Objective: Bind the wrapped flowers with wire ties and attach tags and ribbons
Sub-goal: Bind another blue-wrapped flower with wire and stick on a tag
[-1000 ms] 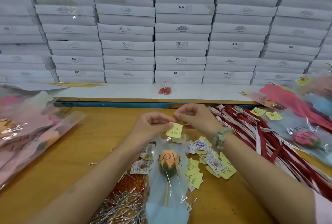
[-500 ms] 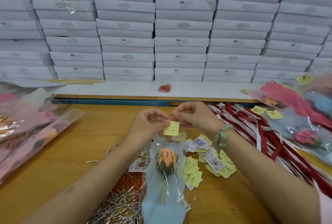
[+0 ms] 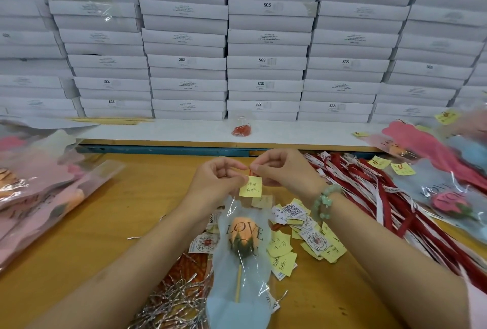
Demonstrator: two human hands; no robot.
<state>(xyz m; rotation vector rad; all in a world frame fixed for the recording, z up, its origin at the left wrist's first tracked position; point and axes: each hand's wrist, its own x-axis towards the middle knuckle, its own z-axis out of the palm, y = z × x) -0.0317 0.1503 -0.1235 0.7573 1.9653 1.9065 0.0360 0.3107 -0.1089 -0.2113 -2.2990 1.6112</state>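
Observation:
An orange rose on a stick, wrapped in clear film printed "LOVE YOU" (image 3: 243,239), lies on the wooden table in front of me, top end pointing away. At that top edge my left hand (image 3: 218,179) and my right hand (image 3: 283,170) meet, both pinching a yellow handwritten tag (image 3: 251,186) with a small red clip at its upper corner. Silver wire ties (image 3: 174,299) lie heaped at the wrap's lower left. Loose yellow and QR-code tags (image 3: 303,228) are scattered to its right. Red and white ribbons (image 3: 374,197) spread at the right.
Pink wrapped flowers (image 3: 39,191) are piled at the left; more wrapped flowers carrying yellow tags (image 3: 448,183) lie at the far right. A small bag of red clips (image 3: 241,129) sits on the white ledge (image 3: 163,131). Stacked white boxes (image 3: 266,46) fill the back.
Both hands stay together at the top of the wrap with the yellow tag; they have shifted only slightly while working its upper corner.

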